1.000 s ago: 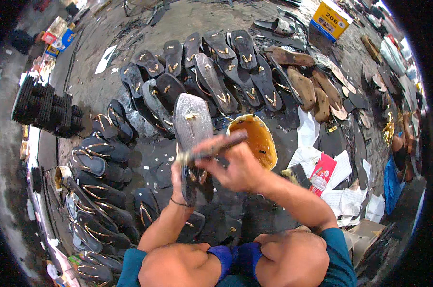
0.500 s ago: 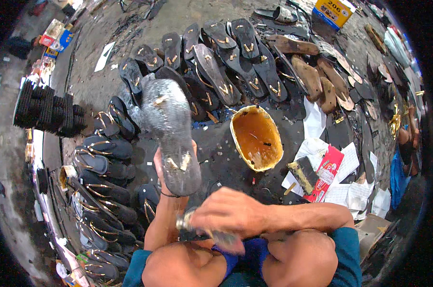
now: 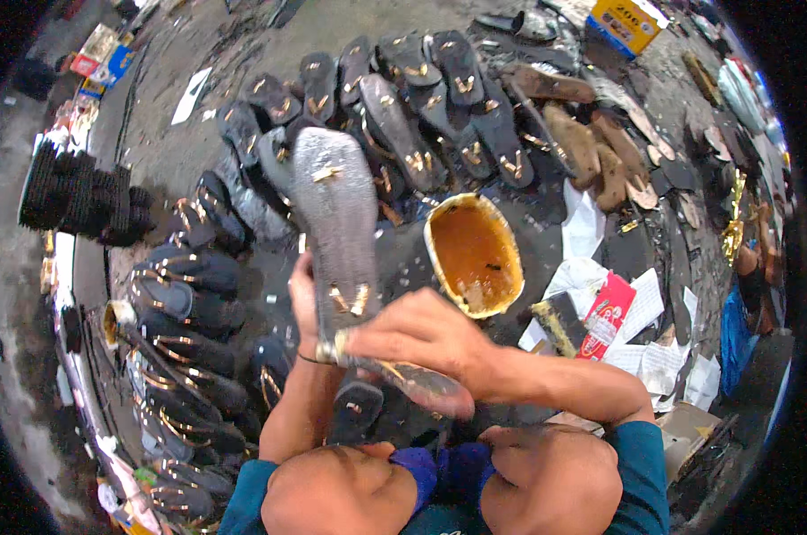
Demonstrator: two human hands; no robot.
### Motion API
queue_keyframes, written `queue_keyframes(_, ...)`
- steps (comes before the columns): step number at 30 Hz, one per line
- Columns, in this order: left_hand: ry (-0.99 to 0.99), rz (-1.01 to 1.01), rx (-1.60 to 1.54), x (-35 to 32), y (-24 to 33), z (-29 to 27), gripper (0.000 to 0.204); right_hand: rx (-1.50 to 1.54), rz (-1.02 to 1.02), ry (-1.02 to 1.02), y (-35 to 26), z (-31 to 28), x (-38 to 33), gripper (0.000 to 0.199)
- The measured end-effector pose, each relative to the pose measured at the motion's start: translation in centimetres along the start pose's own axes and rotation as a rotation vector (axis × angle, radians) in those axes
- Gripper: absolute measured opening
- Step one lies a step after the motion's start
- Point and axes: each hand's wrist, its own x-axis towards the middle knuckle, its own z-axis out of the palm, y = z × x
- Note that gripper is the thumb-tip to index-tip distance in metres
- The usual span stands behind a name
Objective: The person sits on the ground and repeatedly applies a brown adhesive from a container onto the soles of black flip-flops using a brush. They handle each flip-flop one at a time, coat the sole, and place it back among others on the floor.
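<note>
My left hand (image 3: 302,303) grips a dark shoe sole (image 3: 336,223) from its left side and below, tilting its wet, shiny underside up. Folded strap ends show on that face near the toe and the heel. In my right hand (image 3: 426,334) is a brush (image 3: 430,388) with a worn wooden handle; its pale head lies against the heel end of the sole. Right of the sole stands a tub of amber glue (image 3: 470,245) with a crusted yellow rim. Another dark sandal (image 3: 357,410) sits under my wrists, partly hidden.
Several dark soles with strap ends (image 3: 403,134) lie in rows beyond. Finished-looking sandals (image 3: 198,352) line the left, near a stack of black soles (image 3: 78,196). Brown wooden shoe lasts (image 3: 568,147), papers (image 3: 662,366) and a glue-caked block (image 3: 559,330) are at the right.
The brush has moved up and left from above my lap to the heel end of the sole. The sole has turned slightly more upright, and my right hand has risen with the brush.
</note>
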Motion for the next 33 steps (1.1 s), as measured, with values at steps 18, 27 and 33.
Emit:
queue_keyframes(18, 0.028, 0.181, 0.772, 26.7, -12.3, 4.8, 0.021, -0.295, 0.894, 0.515, -0.3, -4.6, -12.3, 0.021)
queue_keyframes(27, 0.030, 1.099, 2.256, 3.2, -4.9, -12.7, 0.033, -0.060, 0.905, 0.488, 3.8, -2.7, -10.8, 0.024)
queue_keyframes(33, 0.061, 1.095, 2.377, 0.5, -5.3, -16.8, 0.029, -0.172, 0.835, 0.371, 4.8, -0.7, -8.5, 0.029)
